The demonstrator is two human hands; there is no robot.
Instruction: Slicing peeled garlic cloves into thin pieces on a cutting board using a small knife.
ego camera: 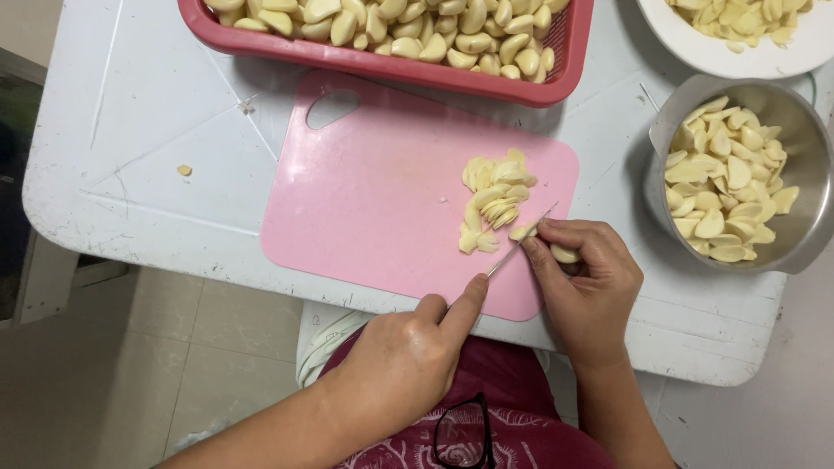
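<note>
My left hand (pixel 408 347) grips a small knife (pixel 519 241), index finger stretched along its back. The blade tip rests against a peeled garlic clove (pixel 524 231) on the pink cutting board (pixel 373 191). My right hand (pixel 584 278) pinches that clove at the blade and keeps another clove (pixel 565 254) tucked under its fingers. A pile of garlic slices (pixel 495 195) lies on the board just beyond the knife.
A red basket (pixel 556 87) of whole peeled cloves sits behind the board. A steel bowl (pixel 808 252) of halved garlic stands at the right, a white bowl (pixel 764 61) of garlic behind it. A small scrap (pixel 184 170) lies on the white table (pixel 148 174). Glasses (pixel 460 434) hang at my shirt.
</note>
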